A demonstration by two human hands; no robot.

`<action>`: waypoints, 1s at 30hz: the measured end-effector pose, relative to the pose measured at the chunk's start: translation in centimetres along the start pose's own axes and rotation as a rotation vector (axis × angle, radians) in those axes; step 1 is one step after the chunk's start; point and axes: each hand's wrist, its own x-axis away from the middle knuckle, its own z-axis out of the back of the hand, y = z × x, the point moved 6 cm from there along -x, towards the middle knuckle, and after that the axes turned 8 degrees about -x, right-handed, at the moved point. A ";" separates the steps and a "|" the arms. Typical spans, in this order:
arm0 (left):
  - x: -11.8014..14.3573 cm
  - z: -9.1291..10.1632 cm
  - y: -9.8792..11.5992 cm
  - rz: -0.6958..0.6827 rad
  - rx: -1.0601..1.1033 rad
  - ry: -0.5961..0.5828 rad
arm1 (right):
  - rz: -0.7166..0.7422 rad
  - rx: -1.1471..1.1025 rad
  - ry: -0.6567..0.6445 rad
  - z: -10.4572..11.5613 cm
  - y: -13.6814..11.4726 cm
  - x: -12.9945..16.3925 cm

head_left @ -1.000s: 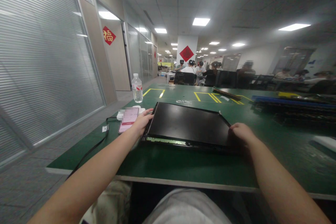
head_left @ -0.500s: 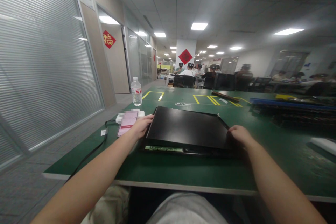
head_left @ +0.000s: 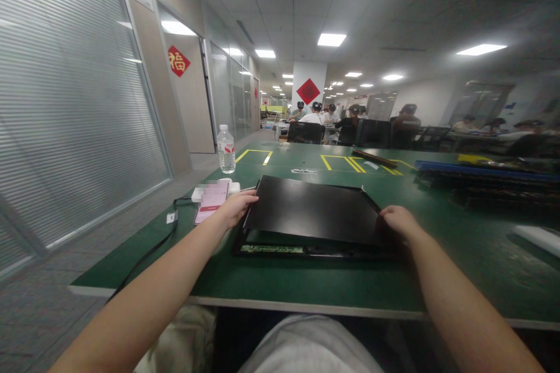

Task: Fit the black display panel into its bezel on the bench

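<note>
A flat black screen panel sits tilted over a thin black frame on the green table. My left hand grips the panel's left edge, thumb on top. At the right edge, my right hand is closed on the panel with its fingertips partly hidden. A green circuit board strip shows along the frame's near side, below the panel's raised near edge. What lies under the rest of the panel is hidden.
A water bottle, a phone and a black cable are on the left. Dark strips with a blue edge are piled at right, near a white object. Several people sit beyond the green table.
The panel's near edge has lifted slightly, so a wider gap shows above the circuit board strip. Both hands keep their hold. The view has shifted a little.
</note>
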 end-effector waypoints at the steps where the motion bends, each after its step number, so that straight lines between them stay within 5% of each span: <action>1: 0.2 -0.1 0.1 0.001 -0.005 -0.012 | -0.003 0.003 0.001 0.0 0.0 0.0; 13: 0.5 0.1 0.4 -0.007 -0.009 -0.004 | -0.011 0.006 0.001 0.0 0.1 -0.2; 19: 1.2 -0.2 1.5 -0.128 0.041 0.047 | -0.015 -0.013 -0.013 -0.2 0.2 -0.3; 30: 1.3 -0.9 2.0 -0.204 0.131 -0.060 | 0.012 -0.142 0.092 0.3 0.5 -0.8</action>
